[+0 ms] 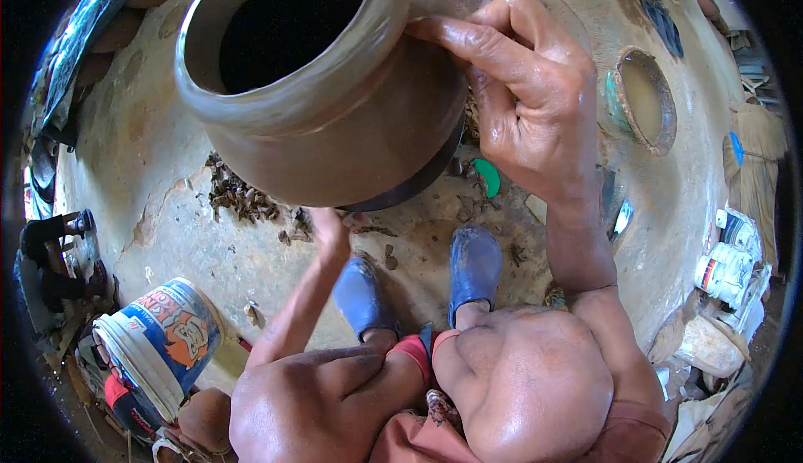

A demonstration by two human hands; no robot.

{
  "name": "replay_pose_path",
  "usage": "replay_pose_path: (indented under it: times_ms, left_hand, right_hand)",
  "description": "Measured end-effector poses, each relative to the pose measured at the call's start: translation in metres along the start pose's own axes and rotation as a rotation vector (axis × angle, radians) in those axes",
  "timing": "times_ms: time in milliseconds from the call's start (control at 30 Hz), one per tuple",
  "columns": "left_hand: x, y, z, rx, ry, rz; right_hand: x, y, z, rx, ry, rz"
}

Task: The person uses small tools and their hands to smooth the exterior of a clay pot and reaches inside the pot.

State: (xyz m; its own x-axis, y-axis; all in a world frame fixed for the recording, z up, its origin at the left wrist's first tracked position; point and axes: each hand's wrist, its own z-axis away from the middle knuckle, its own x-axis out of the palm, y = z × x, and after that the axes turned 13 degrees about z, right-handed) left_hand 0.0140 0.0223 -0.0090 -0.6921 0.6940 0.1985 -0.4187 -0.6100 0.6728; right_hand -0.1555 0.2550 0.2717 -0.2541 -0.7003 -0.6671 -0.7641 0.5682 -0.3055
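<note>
A large wet brown clay pot (335,149) with a thick rolled rim and dark hollow inside stands in front of me, its mouth tilted toward the upper left. It rests on a dark round base (410,180), only partly visible beneath it. My right hand (527,86) is closed, fingers curled, its thumb and forefinger tips pressed at the groove under the rim. Whether anything thin is pinched there is hidden. My left hand (330,233) is low beside the pot's underside and the base, its fingers mostly out of sight.
Dark clay scraps (238,195) lie on the floor by the pot, with a green curved piece (486,178) on the right. Farther right stands a basin of murky water (644,99). A blue-and-white bucket (163,333) is at lower left. White containers (726,272) line the right side.
</note>
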Motion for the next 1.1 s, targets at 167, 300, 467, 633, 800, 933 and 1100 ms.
replay_pose_path:
  times_ms: [167, 300, 467, 633, 800, 933, 1100]
  left_hand:
    - [0.024, 0.024, 0.057, -0.407, -0.176, -0.095]
    - [-0.075, 0.074, -0.053, 0.154, -0.252, -0.106]
    - [0.017, -0.001, 0.023, -0.238, -0.168, 0.054]
    - [0.033, 0.016, 0.063, -0.422, -0.18, -0.034]
    - [-0.027, 0.064, -0.026, 0.044, -0.047, 0.155]
    - [-0.011, 0.051, -0.031, 0.069, -0.084, 0.227]
    - [-0.05, 0.047, -0.07, 0.179, -0.312, 0.304]
  right_hand:
    - [-0.008, 0.007, 0.01, 0.038, 0.015, 0.04]
    - [0.003, -0.012, 0.002, 0.053, 0.068, -0.035]
    - [-0.002, 0.0, 0.021, 0.085, 0.037, 0.037]
    - [0.002, -0.007, 0.025, 0.124, 0.051, -0.01]
    - [0.011, -0.011, 0.023, 0.074, 0.094, -0.026]
    - [0.01, -0.007, 0.029, 0.061, 0.102, -0.007]
    - [0.003, -0.02, 0.027, 0.054, 0.051, 0.02]
